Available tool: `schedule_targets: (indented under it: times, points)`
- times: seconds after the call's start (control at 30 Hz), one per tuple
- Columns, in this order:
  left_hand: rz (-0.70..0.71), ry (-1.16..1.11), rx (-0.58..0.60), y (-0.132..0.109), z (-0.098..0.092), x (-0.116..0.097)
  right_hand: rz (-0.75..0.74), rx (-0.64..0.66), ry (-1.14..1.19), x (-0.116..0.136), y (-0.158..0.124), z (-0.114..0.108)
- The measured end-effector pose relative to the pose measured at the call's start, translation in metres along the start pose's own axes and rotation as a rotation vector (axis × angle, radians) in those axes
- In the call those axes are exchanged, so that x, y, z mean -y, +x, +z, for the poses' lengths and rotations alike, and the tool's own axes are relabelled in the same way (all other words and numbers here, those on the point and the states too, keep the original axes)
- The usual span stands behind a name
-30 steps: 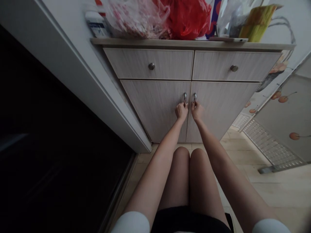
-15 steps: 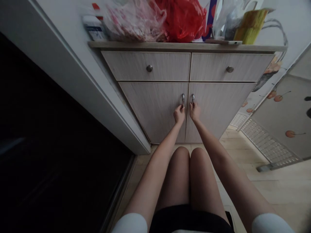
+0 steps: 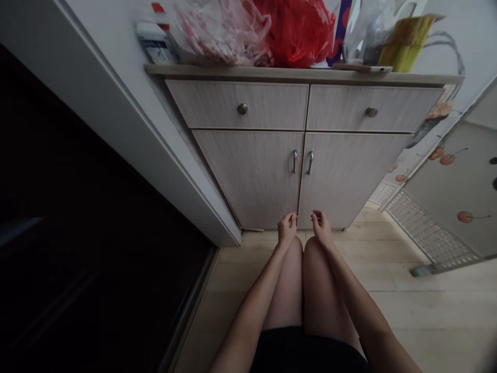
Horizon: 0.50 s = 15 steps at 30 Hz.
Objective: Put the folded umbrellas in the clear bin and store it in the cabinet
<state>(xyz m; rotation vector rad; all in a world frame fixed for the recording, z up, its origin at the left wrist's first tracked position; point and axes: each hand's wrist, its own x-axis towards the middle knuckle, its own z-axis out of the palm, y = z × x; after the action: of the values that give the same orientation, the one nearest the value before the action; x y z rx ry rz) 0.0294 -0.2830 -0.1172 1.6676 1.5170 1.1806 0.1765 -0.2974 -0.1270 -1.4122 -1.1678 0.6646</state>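
Both wooden cabinet doors are closed, the left door (image 3: 252,171) and the right door (image 3: 349,171) meeting at a thin middle seam. A metal left handle (image 3: 295,161) and a matching right handle (image 3: 310,162) stand upright beside that seam, untouched. Below them, my left hand (image 3: 287,228) hovers over my left knee, its fingers loosely curled and nothing visible in it. My right hand (image 3: 321,226) is at my right knee, fingers half bent and apart, holding nothing.
Above the doors are two drawers with round knobs, the left knob (image 3: 242,109) and the right knob (image 3: 371,112). On the countertop (image 3: 295,74) sit a red plastic bag (image 3: 298,33), a clear bag (image 3: 223,33), a white bottle (image 3: 156,44) and a yellow container (image 3: 407,44). A dark doorway lies left.
Both hands have let go of the door handles and drawn back down toward my knees. The doors are closed in both frames.
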Motion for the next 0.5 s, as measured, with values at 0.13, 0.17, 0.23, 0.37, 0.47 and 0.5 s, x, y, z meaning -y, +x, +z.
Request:
schedule_targets:
  times: [0.13,0.17,0.23,0.37,0.47,0.5]
  points:
    - [0.046,0.189,0.085,-0.004,0.003,-0.004,-0.012,0.067,-0.096,0.004,-0.006,-0.001]
    - [0.051,0.222,0.114,-0.003,0.004,-0.005,-0.017,0.104,-0.168,0.007,-0.006,-0.001]
    - [0.046,0.254,0.145,-0.003,0.006,-0.007,-0.021,0.2,-0.36,0.013,-0.006,-0.001]
    - [0.03,0.284,0.163,-0.004,0.008,-0.01,-0.041,0.355,-0.678,0.022,-0.01,-0.001]
    - [0.018,0.287,0.165,-0.007,0.008,-0.012,-0.032,0.368,-0.712,0.027,-0.013,-0.002]
    - [0.013,0.282,0.162,-0.008,0.008,-0.012,-0.026,0.364,-0.7,0.028,-0.014,-0.002]
